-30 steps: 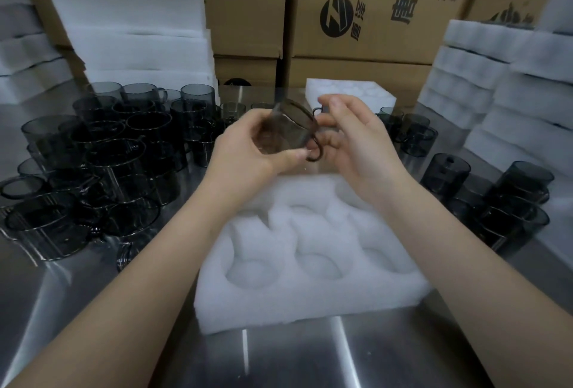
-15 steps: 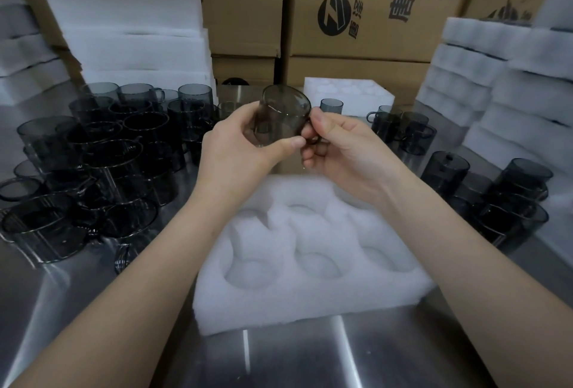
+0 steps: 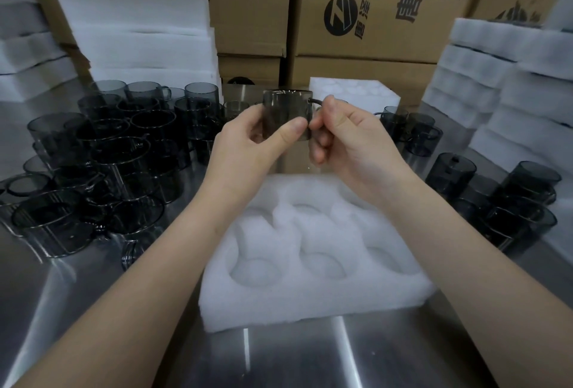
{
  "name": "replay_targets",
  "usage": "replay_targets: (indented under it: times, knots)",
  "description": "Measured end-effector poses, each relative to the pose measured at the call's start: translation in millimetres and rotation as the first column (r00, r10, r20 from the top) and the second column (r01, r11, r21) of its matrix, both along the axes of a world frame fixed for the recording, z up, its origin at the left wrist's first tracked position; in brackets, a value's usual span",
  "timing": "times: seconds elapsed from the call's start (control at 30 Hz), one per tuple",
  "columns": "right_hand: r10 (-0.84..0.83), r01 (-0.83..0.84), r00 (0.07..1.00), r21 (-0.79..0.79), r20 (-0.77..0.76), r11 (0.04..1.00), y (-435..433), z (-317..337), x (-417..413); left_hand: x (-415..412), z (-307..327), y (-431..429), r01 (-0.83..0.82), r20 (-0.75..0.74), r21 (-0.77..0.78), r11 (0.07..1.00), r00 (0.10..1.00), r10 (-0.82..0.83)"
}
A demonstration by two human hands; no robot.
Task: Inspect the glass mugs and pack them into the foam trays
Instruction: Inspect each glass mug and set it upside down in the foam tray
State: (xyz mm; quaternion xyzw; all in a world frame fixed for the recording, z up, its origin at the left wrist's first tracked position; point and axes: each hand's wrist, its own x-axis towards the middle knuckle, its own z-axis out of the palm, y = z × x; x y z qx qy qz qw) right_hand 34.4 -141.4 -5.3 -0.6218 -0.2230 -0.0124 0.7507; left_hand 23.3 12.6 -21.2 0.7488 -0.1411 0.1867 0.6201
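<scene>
A smoky grey glass mug is held upright above the table between both hands. My left hand grips its body, thumb across the front. My right hand pinches the handle on the mug's right side. Below them lies a white foam tray with round pockets, all bare. Many more grey mugs crowd the table on the left, and a smaller group of mugs stands on the right.
A second foam tray sits behind the held mug. Stacks of foam trays rise at right and foam sheets at back left. Cardboard boxes line the back. The steel table reaches the near edge.
The mug has been turned from a tilted pose to upright and raised a little. My right hand has shifted from the mug's side to pinching the handle.
</scene>
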Motion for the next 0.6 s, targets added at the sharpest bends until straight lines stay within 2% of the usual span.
replay_targets:
  times: [0.13, 0.33, 0.4, 0.5, 0.6]
  knots:
    - [-0.055, 0.050, 0.995, -0.066, -0.082, 0.997, 1.6, 0.6, -1.1, 1.9, -2.7, -1.8, 0.112, 0.078, 0.042, 0.993, 0.990, -0.115]
    - [-0.101, 0.099, 0.991, -0.022, -0.088, 0.995, -3.5, -3.0, 1.1, 2.1, -2.3, 1.3, 0.073, 0.163, -0.103, 0.992, 0.985, -0.055]
    - [-0.117, 0.123, 0.992, -0.123, 0.057, 0.985, -8.7, -3.7, 1.8, 3.1, -2.4, 2.7, 0.109, 0.146, -0.115, 0.987, 0.985, -0.091]
    - [-0.004, 0.129, 0.945, -0.359, 0.328, 0.924, -7.8, -6.1, 0.2, 3.5, 0.3, 2.9, 0.111, 0.119, -0.062, 0.992, 0.987, -0.103]
    - [-0.038, 0.300, 0.862, -0.448, 0.506, 0.842, -0.4, -9.9, -1.1, 3.3, -0.1, 3.1, 0.101, 0.113, -0.087, 0.991, 0.989, -0.091]
